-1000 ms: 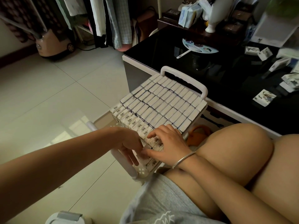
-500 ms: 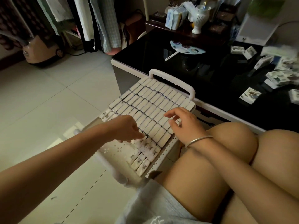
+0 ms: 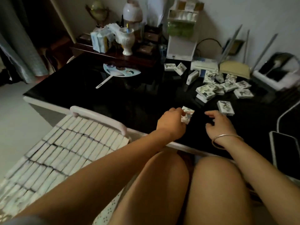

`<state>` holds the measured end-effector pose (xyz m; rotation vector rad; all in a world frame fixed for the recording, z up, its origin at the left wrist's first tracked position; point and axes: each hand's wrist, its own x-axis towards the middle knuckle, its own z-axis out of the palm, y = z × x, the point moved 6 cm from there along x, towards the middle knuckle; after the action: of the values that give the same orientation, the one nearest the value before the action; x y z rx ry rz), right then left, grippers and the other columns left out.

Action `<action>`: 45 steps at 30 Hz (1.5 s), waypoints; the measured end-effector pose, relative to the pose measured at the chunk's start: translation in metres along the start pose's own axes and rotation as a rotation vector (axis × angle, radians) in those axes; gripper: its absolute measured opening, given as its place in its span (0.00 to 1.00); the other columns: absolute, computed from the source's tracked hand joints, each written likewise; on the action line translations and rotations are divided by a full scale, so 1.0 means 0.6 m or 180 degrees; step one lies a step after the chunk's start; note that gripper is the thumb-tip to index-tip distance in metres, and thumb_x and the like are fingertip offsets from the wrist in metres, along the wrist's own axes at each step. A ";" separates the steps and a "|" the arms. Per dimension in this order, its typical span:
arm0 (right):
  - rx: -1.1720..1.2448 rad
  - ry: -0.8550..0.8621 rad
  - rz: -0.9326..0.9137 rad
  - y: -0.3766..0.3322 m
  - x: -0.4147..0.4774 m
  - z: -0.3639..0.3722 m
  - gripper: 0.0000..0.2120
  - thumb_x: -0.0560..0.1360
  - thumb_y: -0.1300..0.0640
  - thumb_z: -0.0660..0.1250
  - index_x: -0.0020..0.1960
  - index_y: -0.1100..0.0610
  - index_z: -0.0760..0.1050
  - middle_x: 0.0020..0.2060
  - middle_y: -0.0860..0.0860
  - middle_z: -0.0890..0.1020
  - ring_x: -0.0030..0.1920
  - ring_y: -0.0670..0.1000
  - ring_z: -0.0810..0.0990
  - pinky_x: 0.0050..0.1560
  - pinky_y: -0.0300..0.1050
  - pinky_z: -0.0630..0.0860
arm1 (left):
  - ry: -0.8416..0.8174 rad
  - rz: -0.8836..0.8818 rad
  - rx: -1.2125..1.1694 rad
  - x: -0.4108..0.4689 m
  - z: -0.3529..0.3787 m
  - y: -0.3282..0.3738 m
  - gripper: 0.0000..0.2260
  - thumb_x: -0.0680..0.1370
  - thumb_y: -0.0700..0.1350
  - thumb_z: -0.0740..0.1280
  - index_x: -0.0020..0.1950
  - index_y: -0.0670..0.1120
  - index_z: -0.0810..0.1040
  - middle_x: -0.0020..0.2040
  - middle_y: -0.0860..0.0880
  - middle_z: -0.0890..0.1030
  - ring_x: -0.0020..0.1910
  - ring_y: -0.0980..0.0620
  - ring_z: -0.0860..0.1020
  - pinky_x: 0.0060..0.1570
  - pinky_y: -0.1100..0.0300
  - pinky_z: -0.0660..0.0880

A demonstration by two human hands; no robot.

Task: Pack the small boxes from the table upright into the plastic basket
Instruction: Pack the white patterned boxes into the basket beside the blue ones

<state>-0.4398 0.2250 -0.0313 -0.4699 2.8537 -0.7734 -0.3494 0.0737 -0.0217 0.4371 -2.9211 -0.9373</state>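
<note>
The white plastic basket [image 3: 99, 114] stands at the lower left beside the black table [image 3: 133, 98], packed with rows of upright small boxes [image 3: 68, 146]. My left hand [image 3: 170, 122] reaches over the table's front edge and grips one small printed box [image 3: 188, 114]. My right hand [image 3: 219, 124], with a bangle on the wrist, hovers just right of it, fingers loosely curled and holding nothing. Another small box [image 3: 226, 108] lies flat just beyond my right fingers. A heap of several loose boxes [image 3: 219, 86] lies further back on the right.
A hand fan [image 3: 120, 72] lies on the table's middle back. A vase [image 3: 127, 40], packets and a white rack [image 3: 181, 34] stand along the far edge. A phone [image 3: 285, 153] lies at the right edge. My bare knees fill the foreground.
Both hands left the basket and moved right, out over the table. My left hand took hold of a small box. The view swung from the basket toward the table.
</note>
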 end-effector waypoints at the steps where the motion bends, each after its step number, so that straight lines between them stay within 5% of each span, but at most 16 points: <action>1: -0.0242 -0.0065 0.0139 0.024 0.010 0.004 0.24 0.74 0.61 0.65 0.69 0.55 0.67 0.67 0.59 0.69 0.67 0.62 0.68 0.68 0.53 0.65 | -0.0081 -0.0042 0.0210 0.024 0.016 0.002 0.19 0.76 0.44 0.65 0.67 0.45 0.71 0.63 0.43 0.73 0.62 0.41 0.72 0.56 0.46 0.75; 6: -0.1094 -0.0158 0.0209 0.090 0.082 0.021 0.40 0.75 0.43 0.64 0.78 0.50 0.46 0.77 0.58 0.43 0.75 0.64 0.41 0.75 0.56 0.49 | -0.0036 -0.0523 0.0686 0.105 0.057 -0.001 0.32 0.73 0.62 0.69 0.68 0.43 0.67 0.66 0.44 0.69 0.67 0.42 0.68 0.59 0.49 0.72; 10: -0.1297 -0.0031 0.0318 0.099 0.133 0.026 0.35 0.77 0.38 0.57 0.77 0.46 0.46 0.76 0.58 0.38 0.75 0.66 0.38 0.75 0.58 0.46 | 0.0114 -0.0633 0.0661 0.127 0.064 -0.019 0.34 0.69 0.63 0.73 0.66 0.45 0.69 0.64 0.46 0.71 0.66 0.45 0.69 0.59 0.50 0.74; 14: -0.1546 0.0082 0.0296 0.096 0.139 0.036 0.27 0.78 0.42 0.57 0.74 0.49 0.61 0.76 0.58 0.50 0.73 0.66 0.52 0.72 0.57 0.54 | 0.0140 -0.0496 0.0398 0.121 0.067 -0.031 0.30 0.69 0.58 0.73 0.64 0.46 0.67 0.62 0.47 0.73 0.63 0.46 0.71 0.57 0.52 0.74; 16: -0.1574 0.0501 0.0050 0.080 0.125 0.027 0.20 0.76 0.49 0.63 0.67 0.50 0.71 0.71 0.57 0.61 0.64 0.63 0.63 0.62 0.55 0.65 | 0.0155 -0.0419 0.0219 0.112 0.063 -0.038 0.31 0.69 0.55 0.74 0.66 0.47 0.65 0.62 0.48 0.73 0.62 0.47 0.71 0.57 0.54 0.73; 19: -0.1238 0.0674 0.0004 0.070 0.101 0.021 0.14 0.73 0.56 0.67 0.59 0.51 0.77 0.63 0.56 0.66 0.57 0.62 0.66 0.52 0.50 0.70 | 0.0234 -0.0281 -0.0036 0.089 0.046 -0.048 0.36 0.69 0.52 0.75 0.72 0.48 0.62 0.64 0.48 0.73 0.62 0.48 0.73 0.59 0.54 0.72; 23: -0.0333 0.0287 -0.0071 0.045 0.073 0.025 0.13 0.70 0.59 0.70 0.53 0.50 0.77 0.60 0.55 0.68 0.55 0.64 0.71 0.52 0.47 0.70 | 0.0211 -0.0135 -0.0745 0.044 0.018 -0.067 0.36 0.68 0.46 0.75 0.73 0.51 0.63 0.62 0.50 0.73 0.59 0.51 0.75 0.60 0.54 0.74; 29: 0.1279 -0.0321 -0.0349 -0.084 -0.002 0.018 0.24 0.66 0.68 0.71 0.55 0.48 0.71 0.46 0.47 0.78 0.48 0.52 0.79 0.50 0.50 0.78 | 0.0322 0.0098 -0.1556 -0.031 -0.035 -0.095 0.26 0.70 0.38 0.71 0.65 0.51 0.70 0.58 0.49 0.77 0.58 0.55 0.77 0.58 0.55 0.77; 32: 0.1523 -0.0596 -0.0698 -0.161 -0.058 0.019 0.25 0.66 0.64 0.75 0.57 0.47 0.72 0.50 0.46 0.78 0.49 0.49 0.80 0.51 0.49 0.79 | 0.0496 0.0179 -0.1876 -0.076 -0.083 -0.101 0.25 0.70 0.32 0.70 0.64 0.49 0.72 0.56 0.51 0.79 0.56 0.59 0.78 0.55 0.59 0.77; 38: 0.1355 -0.0553 -0.1844 -0.297 -0.179 0.036 0.28 0.66 0.56 0.77 0.62 0.49 0.71 0.55 0.45 0.78 0.55 0.43 0.77 0.55 0.44 0.77 | 0.0465 0.0659 -0.1365 -0.204 -0.196 -0.118 0.26 0.74 0.35 0.71 0.69 0.48 0.68 0.61 0.53 0.77 0.61 0.59 0.76 0.50 0.60 0.79; 45: 0.1346 -0.1083 -0.2065 -0.386 -0.283 0.105 0.27 0.64 0.48 0.78 0.59 0.44 0.70 0.49 0.42 0.80 0.50 0.41 0.79 0.49 0.42 0.79 | 0.0656 0.0516 -0.0649 -0.355 -0.263 -0.200 0.26 0.75 0.50 0.72 0.71 0.56 0.69 0.64 0.61 0.76 0.63 0.62 0.74 0.57 0.60 0.78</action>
<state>-0.2063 0.0630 0.0436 -1.3297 2.1321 -1.2107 -0.0951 -0.0491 0.0473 0.2631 -2.5993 -1.0812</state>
